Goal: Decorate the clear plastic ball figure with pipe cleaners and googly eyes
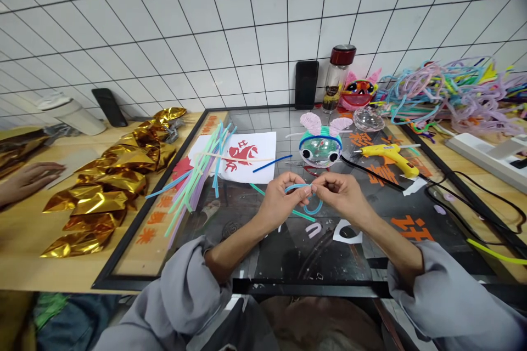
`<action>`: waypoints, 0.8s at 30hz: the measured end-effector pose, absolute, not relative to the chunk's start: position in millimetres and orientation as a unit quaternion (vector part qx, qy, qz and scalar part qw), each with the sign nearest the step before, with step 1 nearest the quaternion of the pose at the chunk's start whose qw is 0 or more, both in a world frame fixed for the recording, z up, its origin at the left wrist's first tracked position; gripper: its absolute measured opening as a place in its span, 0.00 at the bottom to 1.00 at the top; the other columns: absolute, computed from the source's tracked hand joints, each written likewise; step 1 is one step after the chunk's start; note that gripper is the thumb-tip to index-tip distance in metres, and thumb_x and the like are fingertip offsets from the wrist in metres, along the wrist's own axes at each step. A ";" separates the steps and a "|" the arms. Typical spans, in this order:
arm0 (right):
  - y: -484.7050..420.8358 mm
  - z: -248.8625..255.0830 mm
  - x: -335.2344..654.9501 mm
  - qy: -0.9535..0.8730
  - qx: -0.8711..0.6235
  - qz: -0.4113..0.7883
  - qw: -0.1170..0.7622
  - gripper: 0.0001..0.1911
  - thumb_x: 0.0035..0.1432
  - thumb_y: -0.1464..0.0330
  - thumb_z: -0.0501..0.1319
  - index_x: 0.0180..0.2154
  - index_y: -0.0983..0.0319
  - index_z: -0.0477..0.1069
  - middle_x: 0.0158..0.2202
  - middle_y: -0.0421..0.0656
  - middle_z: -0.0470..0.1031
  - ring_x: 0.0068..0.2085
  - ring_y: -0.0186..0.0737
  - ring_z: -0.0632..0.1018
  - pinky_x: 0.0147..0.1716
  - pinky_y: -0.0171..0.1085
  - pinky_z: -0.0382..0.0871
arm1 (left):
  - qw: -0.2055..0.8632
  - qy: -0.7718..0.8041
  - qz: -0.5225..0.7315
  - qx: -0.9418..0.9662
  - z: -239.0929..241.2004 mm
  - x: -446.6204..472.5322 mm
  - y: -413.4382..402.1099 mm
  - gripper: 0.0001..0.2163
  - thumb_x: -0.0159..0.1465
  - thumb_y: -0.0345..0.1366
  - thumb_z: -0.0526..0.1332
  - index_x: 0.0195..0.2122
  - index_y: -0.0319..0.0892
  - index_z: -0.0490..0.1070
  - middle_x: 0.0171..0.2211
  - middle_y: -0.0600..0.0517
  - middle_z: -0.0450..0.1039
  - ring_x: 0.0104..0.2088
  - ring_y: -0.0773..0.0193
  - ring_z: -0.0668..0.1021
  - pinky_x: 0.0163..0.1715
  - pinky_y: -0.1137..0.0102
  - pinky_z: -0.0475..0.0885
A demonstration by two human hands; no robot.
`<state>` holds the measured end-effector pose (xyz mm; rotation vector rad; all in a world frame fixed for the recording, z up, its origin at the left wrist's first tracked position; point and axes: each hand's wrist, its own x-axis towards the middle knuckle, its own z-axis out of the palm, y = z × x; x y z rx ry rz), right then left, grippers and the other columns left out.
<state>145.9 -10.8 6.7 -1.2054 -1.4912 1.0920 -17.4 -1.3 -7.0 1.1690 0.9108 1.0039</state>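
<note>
Between my fingertips, above the glass-topped board, a light blue pipe cleaner (315, 209) curves into a loop. My left hand (285, 197) pinches it from the left, and my right hand (338, 193) pinches it close by, so the two thumbs nearly touch. Just beyond stands a clear ball craft figure (320, 147) with pink ears, googly eyes and a blue band. A dark blue pipe cleaner (272, 163) lies left of it. Under my hands are a green pipe cleaner (303, 215), a small lilac U-shaped piece (313, 230) and a white paper scrap (342, 237).
A bundle of pastel pipe cleaners (197, 175) lies across a printed sheet (263, 148). To the right are a yellow glue gun (389, 157), black cables and a power strip (486, 162). A glass bottle (332, 85) stands behind. Another person's hand (35, 180) rests beyond gold foil (102, 200).
</note>
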 end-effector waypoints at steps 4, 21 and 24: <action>-10.8 5.7 146.8 -0.604 -0.495 0.425 0.458 0.08 0.46 0.65 0.63 0.21 0.62 0.73 0.19 0.38 0.71 0.23 0.31 0.67 0.23 0.33 0.61 | 0.644 0.381 0.419 0.514 -6.4 -17.8 -1.2 0.21 0.50 0.49 0.72 0.32 0.39 0.68 0.24 0.55 0.75 0.22 0.70 0.77 0.25 0.75 0.73; -9.4 4.9 147.2 -0.581 -0.480 0.475 0.454 0.14 0.49 0.59 0.65 0.21 0.62 0.72 0.19 0.38 0.70 0.22 0.30 0.65 0.23 0.32 0.59 | 0.655 0.381 0.414 0.505 -4.2 -18.6 -1.6 0.19 0.52 0.48 0.71 0.30 0.37 0.71 0.25 0.52 0.76 0.22 0.71 0.76 0.23 0.75 0.72; -8.9 1.0 151.4 -0.574 -0.475 0.497 0.445 0.20 0.53 0.52 0.64 0.23 0.62 0.72 0.19 0.38 0.67 0.22 0.31 0.65 0.22 0.32 0.58 | 0.652 0.386 0.419 0.501 -3.4 -18.9 -1.4 0.18 0.52 0.47 0.72 0.31 0.37 0.71 0.25 0.51 0.77 0.22 0.70 0.76 0.23 0.75 0.72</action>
